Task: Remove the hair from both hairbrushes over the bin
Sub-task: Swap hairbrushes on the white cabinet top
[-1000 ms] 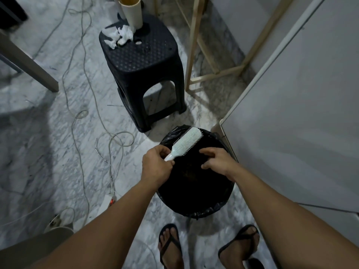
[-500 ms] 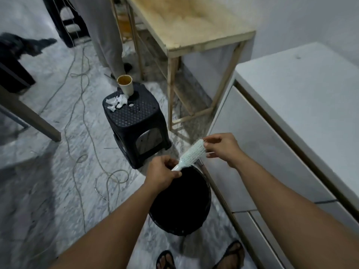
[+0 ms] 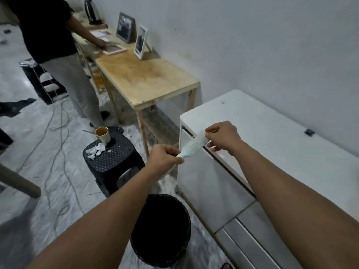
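My left hand [image 3: 165, 159] grips the handle of a pale brush [image 3: 194, 145]; my right hand [image 3: 223, 137] pinches at its head, toward two o'clock. The black bin [image 3: 165, 230] sits at six o'clock, below my forearms. A stool [image 3: 114, 158] with a cup [image 3: 103, 134] stands at nine.

Hairbrush [image 3: 195, 146] motion-blurred, bristles and any hair on it unreadable, its handle buried in the left hand [image 3: 164, 159], bin [image 3: 165, 247] interior pure black, second person [image 3: 58, 45] cut off above the shoulders, picture frames [image 3: 134, 36] too small to read.
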`<state>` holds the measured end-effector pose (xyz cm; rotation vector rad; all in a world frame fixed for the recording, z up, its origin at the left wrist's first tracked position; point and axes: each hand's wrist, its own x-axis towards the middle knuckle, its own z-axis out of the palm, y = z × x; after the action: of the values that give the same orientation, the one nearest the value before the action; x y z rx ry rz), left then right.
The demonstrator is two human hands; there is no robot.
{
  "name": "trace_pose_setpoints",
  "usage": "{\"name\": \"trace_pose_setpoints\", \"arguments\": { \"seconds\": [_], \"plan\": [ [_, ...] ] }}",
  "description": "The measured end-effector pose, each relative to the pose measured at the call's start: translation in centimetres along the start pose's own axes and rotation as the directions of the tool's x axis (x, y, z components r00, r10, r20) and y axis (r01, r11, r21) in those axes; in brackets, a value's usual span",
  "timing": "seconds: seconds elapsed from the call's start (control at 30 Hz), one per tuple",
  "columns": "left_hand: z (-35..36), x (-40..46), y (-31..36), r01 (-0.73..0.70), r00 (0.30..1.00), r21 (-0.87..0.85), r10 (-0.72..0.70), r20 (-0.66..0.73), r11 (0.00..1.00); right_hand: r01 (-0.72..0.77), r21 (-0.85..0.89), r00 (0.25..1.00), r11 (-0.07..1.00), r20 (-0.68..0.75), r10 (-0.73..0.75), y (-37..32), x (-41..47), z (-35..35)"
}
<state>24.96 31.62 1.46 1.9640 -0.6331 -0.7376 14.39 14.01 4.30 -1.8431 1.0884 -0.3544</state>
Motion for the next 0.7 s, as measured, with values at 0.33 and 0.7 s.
{"name": "trace_pose_setpoints", "arguments": {
  "seconds": [0.33,0.7],
  "plan": [
    [10.7,1.3,9.4,-0.054,0.988,0.055,0.045,0.145,0.997,-0.075,0.001,0.975,0.997,-0.208,0.074,3.6,0.0,-14.4],
    [22.0,1.1,14.7,-0.148,0.932,0.140,0.091,0.351,0.979,-0.250,0.024,0.909,0.968,-0.339,0.244,10.1,0.8,-24.8]
  ]
}}
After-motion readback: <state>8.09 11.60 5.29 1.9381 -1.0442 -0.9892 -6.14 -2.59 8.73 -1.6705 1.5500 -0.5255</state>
